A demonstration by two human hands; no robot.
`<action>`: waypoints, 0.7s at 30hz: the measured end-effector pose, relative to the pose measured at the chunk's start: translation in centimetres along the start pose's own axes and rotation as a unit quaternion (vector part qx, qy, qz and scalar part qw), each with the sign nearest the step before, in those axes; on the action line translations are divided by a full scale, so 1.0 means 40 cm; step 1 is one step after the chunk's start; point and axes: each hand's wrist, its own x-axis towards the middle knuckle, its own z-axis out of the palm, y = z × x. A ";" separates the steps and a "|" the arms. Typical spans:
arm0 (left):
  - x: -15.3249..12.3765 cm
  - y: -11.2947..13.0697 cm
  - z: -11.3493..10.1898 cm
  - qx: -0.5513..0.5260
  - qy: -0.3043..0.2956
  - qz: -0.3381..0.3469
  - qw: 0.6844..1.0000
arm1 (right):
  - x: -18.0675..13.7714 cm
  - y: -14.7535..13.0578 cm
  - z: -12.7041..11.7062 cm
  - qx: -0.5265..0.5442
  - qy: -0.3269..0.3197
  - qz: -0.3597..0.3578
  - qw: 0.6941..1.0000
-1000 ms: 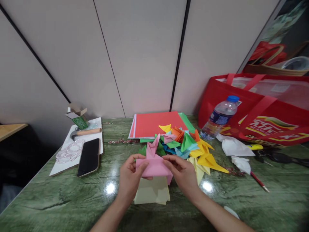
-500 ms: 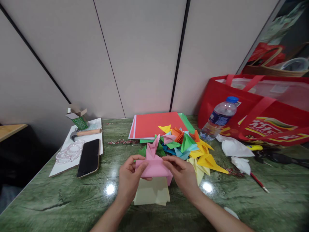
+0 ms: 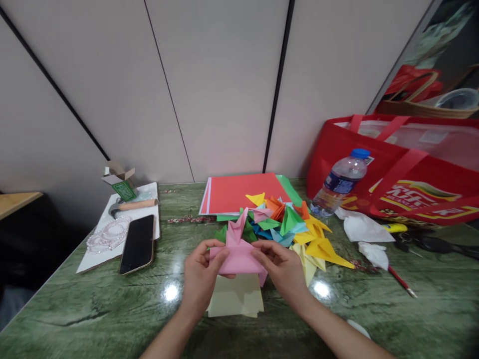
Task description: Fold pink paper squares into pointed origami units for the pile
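Between my two hands is a pink origami paper crane [image 3: 240, 259], its pointed end sticking up away from me. My left hand [image 3: 204, 267] pinches its left edge between thumb and fingers. At its right edge, my right hand [image 3: 282, 267] has a like pinch. Beneath it lies a stack of pale yellow paper sheets [image 3: 235, 299], partly covered by the pink paper. Just beyond my hands is a pile of folded paper shapes, with a yellow one [image 3: 325, 249] and a green one [image 3: 290, 221] among them.
Red paper sheets [image 3: 243, 192] lie at the back. To the right stand a water bottle [image 3: 342, 179] and a red bag [image 3: 396, 169], with crumpled tissue [image 3: 374, 254] in front. A phone [image 3: 137, 244], a hammer [image 3: 134, 205], bead strings [image 3: 108, 235] and a small box [image 3: 121, 185] are at left.
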 end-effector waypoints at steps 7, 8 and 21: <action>-0.001 -0.001 -0.001 -0.002 -0.001 0.002 1.000 | 0.002 0.002 0.003 0.020 0.010 0.008 1.000; 0.000 -0.001 0.000 -0.001 0.000 0.003 1.000 | 0.002 0.003 0.003 0.022 0.008 0.010 1.000; -0.004 0.000 0.006 0.017 -0.032 -0.027 0.999 | 0.002 0.006 0.002 -0.035 -0.056 -0.023 0.998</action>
